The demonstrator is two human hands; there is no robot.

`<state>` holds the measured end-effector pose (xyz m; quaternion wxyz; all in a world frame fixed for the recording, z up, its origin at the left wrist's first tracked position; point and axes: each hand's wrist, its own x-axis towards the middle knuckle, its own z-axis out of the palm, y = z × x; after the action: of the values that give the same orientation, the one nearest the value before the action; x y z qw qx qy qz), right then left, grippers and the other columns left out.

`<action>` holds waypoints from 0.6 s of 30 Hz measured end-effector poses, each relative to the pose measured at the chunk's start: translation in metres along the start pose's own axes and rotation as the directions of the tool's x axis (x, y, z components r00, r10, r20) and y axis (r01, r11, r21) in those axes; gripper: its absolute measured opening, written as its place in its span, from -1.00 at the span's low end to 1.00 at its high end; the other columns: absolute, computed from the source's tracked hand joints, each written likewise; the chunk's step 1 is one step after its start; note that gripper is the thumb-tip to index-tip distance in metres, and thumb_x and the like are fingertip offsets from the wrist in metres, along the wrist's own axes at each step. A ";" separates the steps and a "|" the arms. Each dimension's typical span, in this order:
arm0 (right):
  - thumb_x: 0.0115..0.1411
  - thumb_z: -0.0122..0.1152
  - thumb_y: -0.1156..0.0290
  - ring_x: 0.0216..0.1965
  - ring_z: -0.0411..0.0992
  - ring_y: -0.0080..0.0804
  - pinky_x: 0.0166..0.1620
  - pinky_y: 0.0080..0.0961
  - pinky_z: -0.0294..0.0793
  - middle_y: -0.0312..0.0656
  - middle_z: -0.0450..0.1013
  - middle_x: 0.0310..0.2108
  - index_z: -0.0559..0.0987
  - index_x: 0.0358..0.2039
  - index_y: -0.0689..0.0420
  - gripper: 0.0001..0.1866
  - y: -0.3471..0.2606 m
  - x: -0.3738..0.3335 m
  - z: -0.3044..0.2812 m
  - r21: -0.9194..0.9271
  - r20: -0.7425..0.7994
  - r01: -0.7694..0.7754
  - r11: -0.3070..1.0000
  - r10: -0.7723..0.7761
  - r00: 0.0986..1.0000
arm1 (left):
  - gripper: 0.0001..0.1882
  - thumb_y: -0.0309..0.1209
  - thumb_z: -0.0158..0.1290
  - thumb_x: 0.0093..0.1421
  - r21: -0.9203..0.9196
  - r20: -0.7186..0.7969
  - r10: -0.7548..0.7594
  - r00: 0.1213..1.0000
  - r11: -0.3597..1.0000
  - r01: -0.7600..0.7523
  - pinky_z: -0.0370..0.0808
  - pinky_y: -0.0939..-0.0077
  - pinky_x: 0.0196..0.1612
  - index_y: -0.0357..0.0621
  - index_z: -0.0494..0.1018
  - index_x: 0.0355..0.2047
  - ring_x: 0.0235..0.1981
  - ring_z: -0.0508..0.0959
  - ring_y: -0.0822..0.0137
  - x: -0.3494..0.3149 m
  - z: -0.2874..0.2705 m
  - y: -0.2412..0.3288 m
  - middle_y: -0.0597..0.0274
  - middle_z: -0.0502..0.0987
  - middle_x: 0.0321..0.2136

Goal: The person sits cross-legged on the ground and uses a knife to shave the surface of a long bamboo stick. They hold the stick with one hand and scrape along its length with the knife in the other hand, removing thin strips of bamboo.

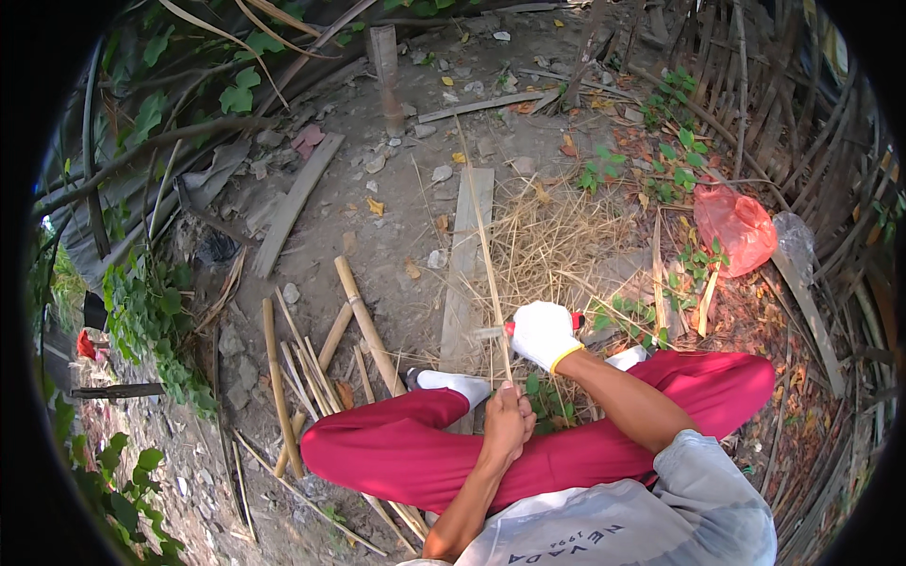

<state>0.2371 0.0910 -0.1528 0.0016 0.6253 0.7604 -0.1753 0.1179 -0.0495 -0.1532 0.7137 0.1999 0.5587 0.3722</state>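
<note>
My bare left hand is closed around the near end of a long, thin bamboo strip. From there the strip runs forward and slightly left, over a grey wooden plank. My right hand, in a white glove with a yellow cuff, grips a red-handled knife. Its blurred blade points left and lies across the strip just ahead of my left hand; whether it cuts in cannot be made out. Thin pale shavings lie heaped to the right of the plank.
I sit with knees spread on bare ground. Several bamboo poles and strips lie by my left leg. At the right are a red plastic bag, dry leaves and a stick fence. Another plank and a short post are farther off.
</note>
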 end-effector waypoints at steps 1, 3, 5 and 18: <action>0.18 0.20 0.16 -0.28 0.65 0.05 -0.22 -0.11 0.62 0.09 0.63 -0.37 0.73 -0.35 0.17 -0.67 0.021 0.023 0.001 0.022 -0.054 -0.151 0.988 0.152 0.987 | -0.68 -0.12 -0.35 0.55 -0.055 0.083 -0.097 0.992 0.993 0.102 -0.04 0.61 -0.79 0.03 0.19 -0.32 -0.75 0.08 0.57 -0.020 0.014 -0.008 0.44 0.14 -0.64; 0.20 0.21 0.19 -0.24 0.64 0.06 -0.17 -0.12 0.63 0.11 0.63 -0.33 0.73 -0.33 0.19 -0.69 0.089 0.065 -0.006 0.084 -0.146 -0.375 0.923 0.383 0.912 | -0.68 -0.13 -0.33 0.55 -0.140 0.246 -0.232 0.941 0.952 0.271 -0.05 0.62 -0.77 0.03 0.20 -0.33 -0.74 0.06 0.58 -0.064 0.041 -0.036 0.46 0.12 -0.63; 0.18 0.23 0.18 -0.22 0.63 0.06 -0.15 -0.12 0.62 0.13 0.63 -0.33 0.72 -0.34 0.20 -0.68 0.122 0.071 -0.026 0.115 -0.207 -0.380 0.918 0.396 0.894 | -0.68 -0.13 -0.31 0.55 -0.154 0.298 -0.225 0.928 0.948 0.279 -0.05 0.63 -0.77 0.01 0.21 -0.33 -0.74 0.05 0.59 -0.069 0.029 -0.031 0.48 0.12 -0.64; 0.08 0.15 0.15 -0.35 0.54 0.19 -0.20 -0.03 0.53 0.14 0.54 -0.49 0.65 -0.51 0.17 -0.67 0.080 -0.014 -0.047 0.256 -0.238 -0.022 0.967 0.085 0.967 | -0.65 -0.15 -0.26 0.55 0.126 0.236 -0.067 0.969 0.991 0.038 0.14 0.63 -0.77 -0.10 0.29 -0.31 -0.76 0.17 0.59 -0.074 -0.004 0.019 0.42 0.23 -0.63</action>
<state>0.3266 0.1030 -0.1266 -0.1675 0.6578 0.7091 -0.1907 0.1007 -0.0937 -0.0936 0.7721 0.2712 0.4951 0.2917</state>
